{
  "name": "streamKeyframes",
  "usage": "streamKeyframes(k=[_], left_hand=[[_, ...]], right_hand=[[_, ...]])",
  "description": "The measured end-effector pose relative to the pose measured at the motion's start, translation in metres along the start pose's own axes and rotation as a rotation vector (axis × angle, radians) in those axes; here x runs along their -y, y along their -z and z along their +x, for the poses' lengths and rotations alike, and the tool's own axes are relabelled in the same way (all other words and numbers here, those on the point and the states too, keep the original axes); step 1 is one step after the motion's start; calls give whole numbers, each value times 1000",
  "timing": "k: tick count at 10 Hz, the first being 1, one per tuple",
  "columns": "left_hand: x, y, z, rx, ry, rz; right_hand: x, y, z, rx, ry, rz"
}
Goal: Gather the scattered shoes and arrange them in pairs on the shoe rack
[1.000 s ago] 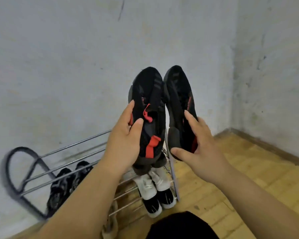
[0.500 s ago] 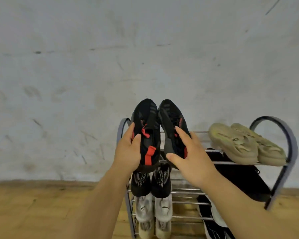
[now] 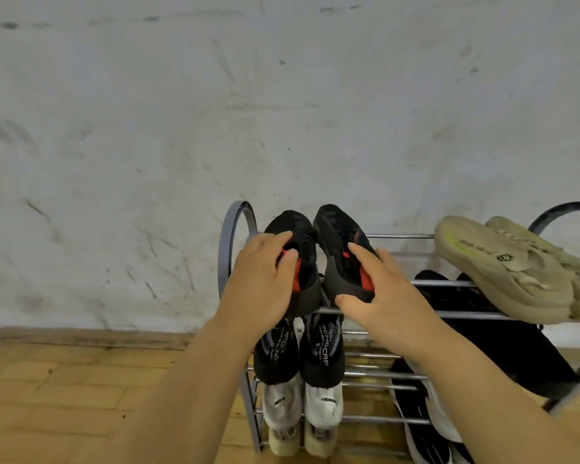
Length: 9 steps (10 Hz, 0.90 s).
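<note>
Two black sneakers with red accents sit side by side at the left end of the metal shoe rack's top tier (image 3: 399, 236), toes toward the wall. My left hand (image 3: 262, 283) grips the left black sneaker (image 3: 298, 236) from above. My right hand (image 3: 379, 289) holds the right black sneaker (image 3: 335, 236) by its heel and side. Both heels rest near the front bar. A beige pair of foam clogs (image 3: 503, 269) lies on the same tier to the right.
Below, a black-and-white high-top pair (image 3: 298, 356) fills the left of the middle tier. Dark shoes (image 3: 503, 336) and a black-and-white pair (image 3: 429, 413) occupy the lower right. The white wall stands right behind the rack. Wooden floor (image 3: 64, 396) spreads to the left.
Both hands have brought the black sneakers down from mid-air onto the rack's top tier. The view has swung to face the rack head-on and closer.
</note>
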State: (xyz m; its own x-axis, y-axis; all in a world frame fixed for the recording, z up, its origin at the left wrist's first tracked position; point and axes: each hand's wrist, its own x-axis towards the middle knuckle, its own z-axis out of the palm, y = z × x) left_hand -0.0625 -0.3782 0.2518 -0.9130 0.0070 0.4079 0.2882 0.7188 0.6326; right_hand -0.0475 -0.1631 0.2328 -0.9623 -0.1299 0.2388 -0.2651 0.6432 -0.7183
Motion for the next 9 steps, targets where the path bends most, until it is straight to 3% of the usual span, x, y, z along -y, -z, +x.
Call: streamKeyframes(k=[1,2,4,7,9], left_hand=[[-4,7,-17,217,-141,141],[0,6,-22,282,-197,324],[5,11,-24,179,-151,407],[13,21,-32,173,-141,256],[-8,23,-35,63,-113,233]], right_hand=[[-5,7,-1,26,15,19],[-3,7,-5,-9,44,-6],[-2,-2,-9,-26,79,-90],[15,-9,-10,46,23,-98],[24,17,-21,60,43,-187]])
